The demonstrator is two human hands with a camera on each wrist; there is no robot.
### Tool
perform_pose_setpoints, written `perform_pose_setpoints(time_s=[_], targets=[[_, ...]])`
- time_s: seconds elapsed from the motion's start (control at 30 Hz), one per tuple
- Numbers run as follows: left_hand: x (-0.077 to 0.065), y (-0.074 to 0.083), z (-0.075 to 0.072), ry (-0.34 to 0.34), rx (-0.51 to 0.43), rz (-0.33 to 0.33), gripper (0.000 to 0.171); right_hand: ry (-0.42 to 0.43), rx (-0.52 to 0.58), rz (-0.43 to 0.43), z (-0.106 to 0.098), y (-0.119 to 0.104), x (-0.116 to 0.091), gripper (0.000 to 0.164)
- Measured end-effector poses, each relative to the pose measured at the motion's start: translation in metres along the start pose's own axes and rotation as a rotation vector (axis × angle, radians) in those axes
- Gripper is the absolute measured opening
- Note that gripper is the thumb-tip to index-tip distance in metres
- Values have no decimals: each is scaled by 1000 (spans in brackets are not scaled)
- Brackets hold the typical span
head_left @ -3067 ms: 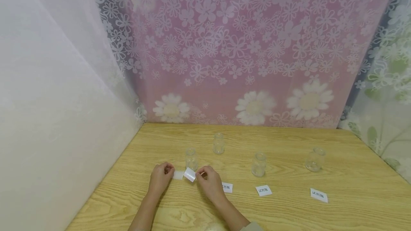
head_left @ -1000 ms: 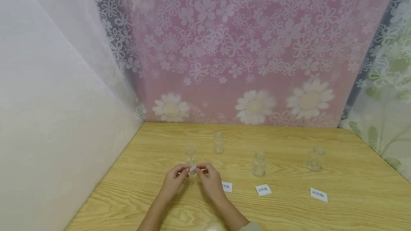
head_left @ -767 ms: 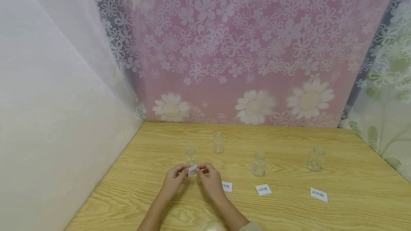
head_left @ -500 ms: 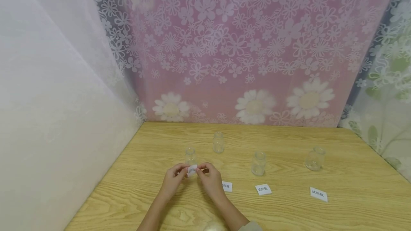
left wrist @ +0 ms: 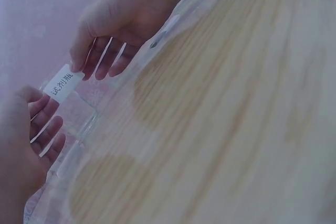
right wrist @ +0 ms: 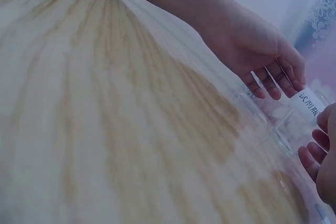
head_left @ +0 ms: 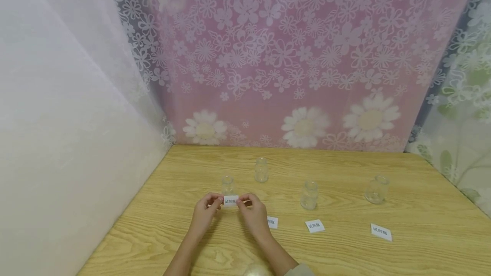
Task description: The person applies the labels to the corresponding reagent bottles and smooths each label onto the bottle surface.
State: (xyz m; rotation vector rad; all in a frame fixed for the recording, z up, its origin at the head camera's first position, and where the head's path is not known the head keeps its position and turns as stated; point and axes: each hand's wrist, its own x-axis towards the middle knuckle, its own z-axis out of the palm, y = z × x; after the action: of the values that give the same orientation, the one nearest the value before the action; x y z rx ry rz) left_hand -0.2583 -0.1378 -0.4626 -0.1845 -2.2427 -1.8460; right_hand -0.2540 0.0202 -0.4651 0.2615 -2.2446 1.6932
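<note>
A small white label (head_left: pixel 230 200) with dark handwritten characters is stretched between both hands, its writing facing me. My left hand (head_left: pixel 203 215) pinches its left end between thumb and forefinger. At its right end, my right hand (head_left: pixel 255 215) grips it the same way. Just behind the label stands a clear glass jar (head_left: pixel 228 183), its lower part covered by the label in the head view. Both wrist views show the label (left wrist: pixel 64 83) held flat, with the remaining fingers of each hand loosely spread beneath it.
Further glass jars stand on the wooden table (head_left: pixel 153 233): one jar (head_left: pixel 261 170) behind, another jar (head_left: pixel 309 196) right of centre, and a jar (head_left: pixel 377 190) farther right. Similar labels lie in front: one label (head_left: pixel 272 222) partly behind the right hand, another label (head_left: pixel 315 225), and a label (head_left: pixel 381 232).
Three seconds ago the right hand held the label blank side up, the left hand at a pale strip beside it. The left hand has since moved right onto the label, which has turned writing-side forward.
</note>
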Motion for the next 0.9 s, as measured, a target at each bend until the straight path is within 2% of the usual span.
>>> perform_pose_setpoints(time_s=[0.2, 0.37, 0.53, 0.7, 0.9], targets=[[-1, -2, 0, 12, 101, 61, 14, -57, -4, -7, -1, 0, 1, 11], [1, -5, -1, 35, 166, 86, 12, -108, -32, -32, -1, 0, 3, 13], [6, -8, -3, 36, 245, 128, 9, -114, -87, -65, -1, 0, 9, 8], [12, -11, -5, 7, 249, 139, 8, -110, -72, -85, 1, 4, 14, 5], [18, -13, -8, -46, 232, 104, 9, -131, -64, -76, 2, 9, 19, 4]])
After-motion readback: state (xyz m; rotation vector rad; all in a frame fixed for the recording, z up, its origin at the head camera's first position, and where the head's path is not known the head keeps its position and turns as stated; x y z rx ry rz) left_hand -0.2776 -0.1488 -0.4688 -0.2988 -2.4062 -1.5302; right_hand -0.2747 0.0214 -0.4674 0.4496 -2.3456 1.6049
